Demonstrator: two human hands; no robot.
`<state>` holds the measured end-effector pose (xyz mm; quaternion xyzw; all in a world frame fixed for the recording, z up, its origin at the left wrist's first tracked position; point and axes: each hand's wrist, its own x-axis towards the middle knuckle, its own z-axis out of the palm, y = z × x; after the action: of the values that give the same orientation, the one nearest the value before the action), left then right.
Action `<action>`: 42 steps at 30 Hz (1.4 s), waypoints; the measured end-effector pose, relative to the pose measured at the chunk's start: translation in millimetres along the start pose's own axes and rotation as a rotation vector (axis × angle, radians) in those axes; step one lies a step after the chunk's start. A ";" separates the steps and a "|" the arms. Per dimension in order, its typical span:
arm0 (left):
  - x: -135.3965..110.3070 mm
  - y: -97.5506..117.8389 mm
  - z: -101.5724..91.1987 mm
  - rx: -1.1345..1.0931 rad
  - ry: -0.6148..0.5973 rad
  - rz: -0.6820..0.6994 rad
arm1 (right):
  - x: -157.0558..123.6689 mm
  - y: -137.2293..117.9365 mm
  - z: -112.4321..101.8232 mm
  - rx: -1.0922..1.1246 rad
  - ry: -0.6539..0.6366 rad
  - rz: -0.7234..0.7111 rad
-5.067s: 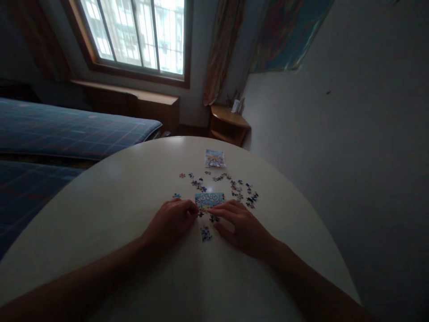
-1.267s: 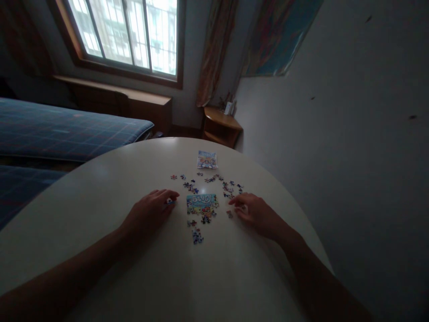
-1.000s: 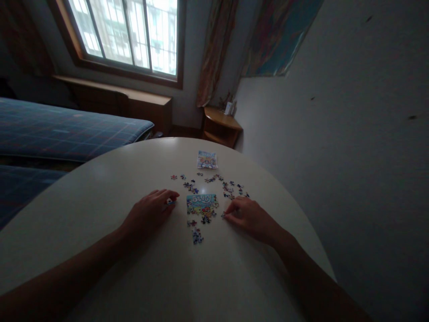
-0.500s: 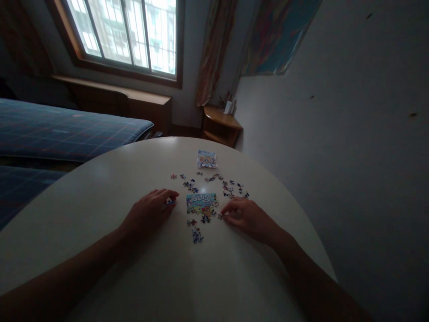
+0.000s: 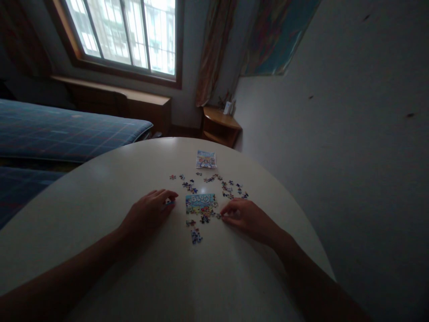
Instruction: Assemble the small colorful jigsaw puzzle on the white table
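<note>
The partly joined jigsaw puzzle, with a light blue lettered top and a colourful lower edge, lies in the middle of the table. To its right, my right hand has thumb and forefinger closed on a small puzzle piece at the puzzle's lower right edge. My left hand rests left of the puzzle, its fingers closed round a blue and white puzzle piece, partly hidden. Just below the puzzle lie a few loose pieces and a small joined cluster.
Loose puzzle pieces are scattered beyond the puzzle. A small picture packet lies farther back on the round white table. A bed with a plaid mattress stands at the left, a wooden corner shelf behind.
My right hand has shifted very slightly left with the piece, towards the puzzle's lower right edge. My left hand has stayed in place.
</note>
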<state>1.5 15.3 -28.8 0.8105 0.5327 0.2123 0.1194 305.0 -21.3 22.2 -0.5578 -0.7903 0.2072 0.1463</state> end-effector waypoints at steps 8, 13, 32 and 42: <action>0.8 1.9 -2.2 -0.021 -0.006 -0.022 | 9.3 21.6 -14.4 -0.166 0.269 0.180; 0.7 3.5 -2.5 -0.027 -0.014 -0.017 | 15.5 29.3 0.4 -0.251 0.257 0.199; 0.2 0.3 0.0 0.010 0.000 -0.008 | 4.8 12.1 -11.3 -0.291 0.120 0.227; -0.7 3.3 -2.2 0.005 -0.001 0.013 | 10.8 30.2 -2.7 -0.216 0.128 0.162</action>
<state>2.9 13.2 -25.6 0.8144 0.5277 0.2113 0.1164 327.4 -1.9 9.7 -0.6443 -0.7494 0.0961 0.1184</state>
